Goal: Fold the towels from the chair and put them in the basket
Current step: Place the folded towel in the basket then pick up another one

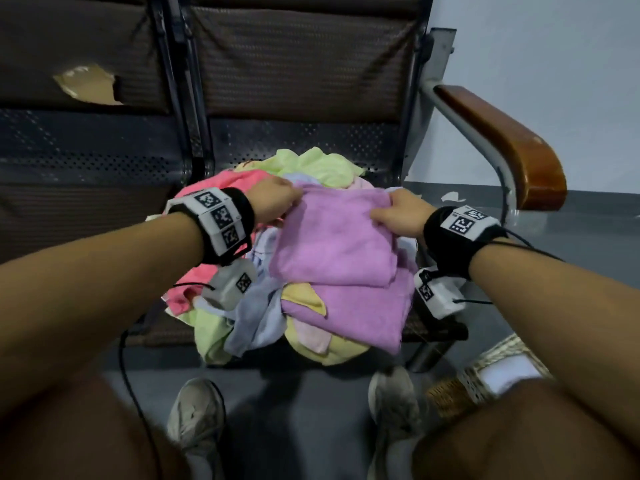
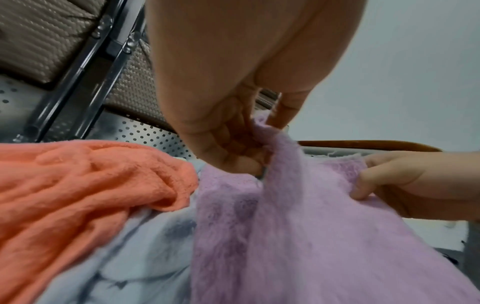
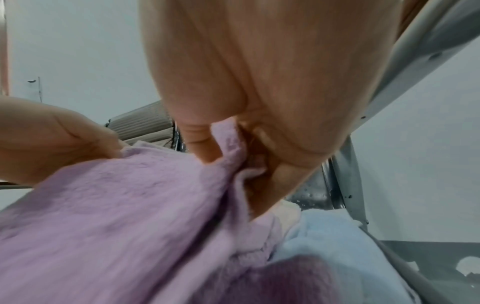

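Both hands pinching purple towel (folded), towel pile beneath

Purple towel: fuzzy matt terry cloth, showing a frayed edge in the left wrist view. Coral towel: the same napped cloth, creasing softly. Chair seat: perforated metal, looking dull and scuffed. Backrest: coarse woven brown fabric. Armrest: varnished wood, glossy, wearing at the edges. Basket: woven fibre, appearing rough.
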